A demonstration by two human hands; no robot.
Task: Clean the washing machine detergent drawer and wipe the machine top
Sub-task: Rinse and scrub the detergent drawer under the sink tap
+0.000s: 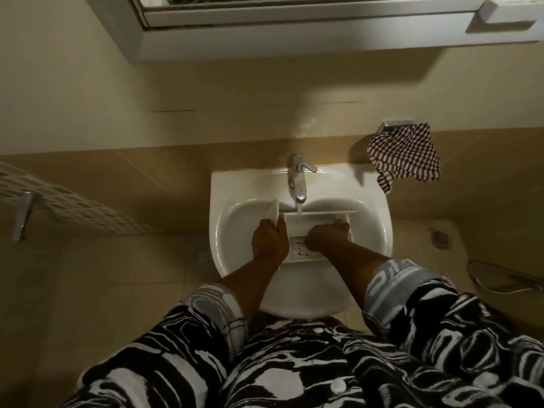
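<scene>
The white detergent drawer [309, 223] lies in the white sink basin [235, 219], under the tap [298, 181]. Water runs from the spout onto the drawer's far edge. My left hand [269, 240] grips the drawer's left side, where the front panel [273, 212] sticks up at an angle. My right hand [326, 235] is closed and presses down inside the drawer's compartments; whether it holds anything I cannot tell. Dark specks show on the drawer's near part [300, 251].
A checked cloth [404, 156] hangs from a metal holder [394, 126] on the wall, right of the sink. A perforated white rack [73, 207] juts in at the left. Floor drains [201, 254] sit on the tiles. A mirror cabinet [294, 22] hangs above.
</scene>
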